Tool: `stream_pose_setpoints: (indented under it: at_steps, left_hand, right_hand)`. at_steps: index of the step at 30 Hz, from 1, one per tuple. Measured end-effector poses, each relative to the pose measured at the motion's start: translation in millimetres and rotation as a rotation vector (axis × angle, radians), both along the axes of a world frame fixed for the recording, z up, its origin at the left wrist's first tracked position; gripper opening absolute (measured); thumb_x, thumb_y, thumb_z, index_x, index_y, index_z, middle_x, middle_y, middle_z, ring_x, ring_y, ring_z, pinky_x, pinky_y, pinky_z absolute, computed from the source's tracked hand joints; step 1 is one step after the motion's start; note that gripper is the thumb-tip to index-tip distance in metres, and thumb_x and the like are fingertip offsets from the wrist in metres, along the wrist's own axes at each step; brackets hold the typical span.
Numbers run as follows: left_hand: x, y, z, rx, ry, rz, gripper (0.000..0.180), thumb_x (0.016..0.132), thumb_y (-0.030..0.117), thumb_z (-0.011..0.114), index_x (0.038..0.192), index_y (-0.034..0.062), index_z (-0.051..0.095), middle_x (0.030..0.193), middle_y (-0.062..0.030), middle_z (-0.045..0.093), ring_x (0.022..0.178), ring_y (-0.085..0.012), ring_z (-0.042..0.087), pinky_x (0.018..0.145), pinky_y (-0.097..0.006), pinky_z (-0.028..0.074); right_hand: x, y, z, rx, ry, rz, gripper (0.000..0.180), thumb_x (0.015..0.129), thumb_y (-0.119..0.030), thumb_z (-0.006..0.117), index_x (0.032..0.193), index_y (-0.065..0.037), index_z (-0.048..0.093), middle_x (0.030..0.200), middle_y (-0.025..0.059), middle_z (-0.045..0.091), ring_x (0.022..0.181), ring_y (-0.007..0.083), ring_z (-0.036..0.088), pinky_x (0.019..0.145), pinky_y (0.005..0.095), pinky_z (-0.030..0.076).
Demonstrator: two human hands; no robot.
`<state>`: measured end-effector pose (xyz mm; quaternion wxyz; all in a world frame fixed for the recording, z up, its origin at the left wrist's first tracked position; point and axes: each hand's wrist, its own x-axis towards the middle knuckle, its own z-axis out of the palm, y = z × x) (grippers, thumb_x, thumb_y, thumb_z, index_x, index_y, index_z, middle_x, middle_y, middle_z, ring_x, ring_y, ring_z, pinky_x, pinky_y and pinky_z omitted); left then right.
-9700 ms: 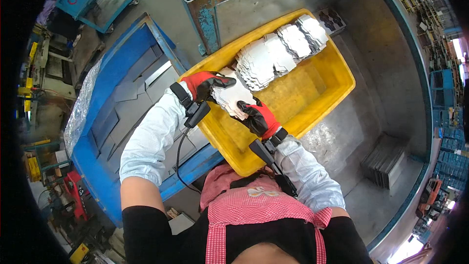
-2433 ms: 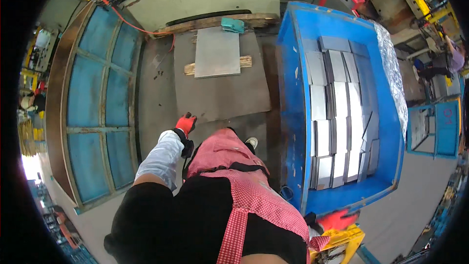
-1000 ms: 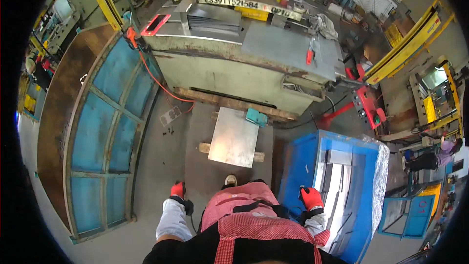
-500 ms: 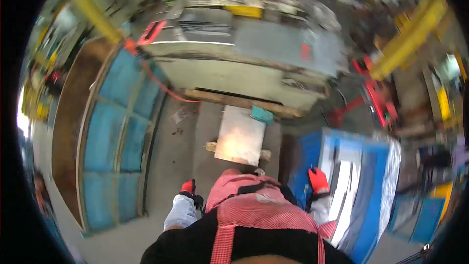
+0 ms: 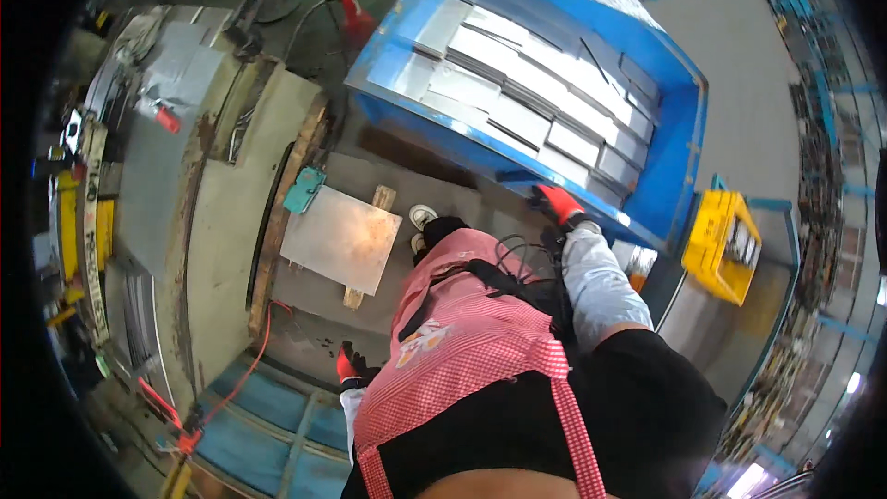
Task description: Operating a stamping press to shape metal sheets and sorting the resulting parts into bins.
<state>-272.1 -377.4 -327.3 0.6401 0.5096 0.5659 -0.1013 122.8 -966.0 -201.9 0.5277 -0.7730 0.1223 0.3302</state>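
My right hand [image 5: 557, 201], in a red glove with dark fingertips, reaches out to the near side of a large blue metal bin [image 5: 443, 120]. Its fingers are stretched out beside the bin's rim; whether they touch it I cannot tell. Inside the bin lie several rows of overlapping flat metal sheets [image 5: 517, 69]. My left hand [image 5: 348, 363], also red-gloved, hangs low at my side, and its fingers are too small to read. Ahead of it, a single metal sheet [image 5: 337, 236] rests on wooden strips [image 5: 382, 197], with a teal block [image 5: 304, 190] at its corner.
A pale machine bed [image 5: 226, 222] stands on the left with a grey metal top. Blue framed panels [image 5: 314, 434] are at the lower left, near a red hose [image 5: 263, 342]. On the right, a yellow crate [image 5: 725, 249] sits by a cart. Dark cables [image 5: 522, 254] hang at my waist.
My view has swung right, bringing the blue bin to the front and the machine to the left. My right arm now stretches further forward along the bin's near side.
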Motion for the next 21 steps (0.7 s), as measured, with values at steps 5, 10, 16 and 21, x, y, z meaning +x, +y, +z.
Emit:
stream_pose_setpoints:
  at_steps: [5, 10, 16, 21]
  left_hand:
    - [56.9, 24.0, -12.6, -0.016, -0.049, -0.343, 0.043, 0.084, 0.037, 0.053, 0.111, 0.0035, 0.05, 0.097, -0.0041, 0.058, 0.074, -0.0186, 0.055, 0.062, -0.029, 0.044]
    - [108.0, 28.5, -43.9, -0.284, -0.129, -0.043, 0.043, 0.086, 0.042, 0.051, 0.111, 0.0072, 0.052, 0.088, -0.002, 0.058, 0.069, -0.0142, 0.052, 0.058, -0.029, 0.042]
    - [121.7, -26.2, -44.3, -0.036, -0.267, -0.095, 0.037, 0.086, 0.041, 0.052, 0.11, 0.0126, 0.055, 0.09, -0.0041, 0.057, 0.067, -0.0149, 0.051, 0.058, -0.03, 0.042]
    - [65.2, -37.0, -58.6, -0.383, -0.126, -0.109, 0.026, 0.083, 0.043, 0.054, 0.085, 0.0176, 0.052, 0.068, 0.0034, 0.046, 0.056, -0.0129, 0.043, 0.05, -0.029, 0.037]
  right_hand:
    - [-209.6, -138.7, -29.0, -0.501, -0.104, 0.108, 0.025, 0.084, -0.02, 0.054, 0.1, -0.001, 0.056, 0.085, 0.0084, 0.062, 0.071, 0.0178, 0.057, 0.063, 0.0353, 0.047]
    - [-299.6, -131.6, 37.5, -0.119, 0.198, -0.779, 0.039, 0.082, -0.044, 0.05, 0.086, -0.006, 0.061, 0.074, 0.0123, 0.061, 0.06, 0.028, 0.057, 0.055, 0.0431, 0.047]
    - [-266.8, -170.3, 35.0, 0.149, 0.1, -0.933, 0.045, 0.085, -0.043, 0.049, 0.109, -0.005, 0.051, 0.092, 0.013, 0.062, 0.082, 0.0281, 0.06, 0.068, 0.0402, 0.05]
    - [-166.4, -123.1, 93.9, -0.597, -0.245, -0.072, 0.04, 0.085, -0.034, 0.052, 0.108, -0.002, 0.056, 0.102, 0.0188, 0.06, 0.093, 0.0309, 0.058, 0.08, 0.0356, 0.044]
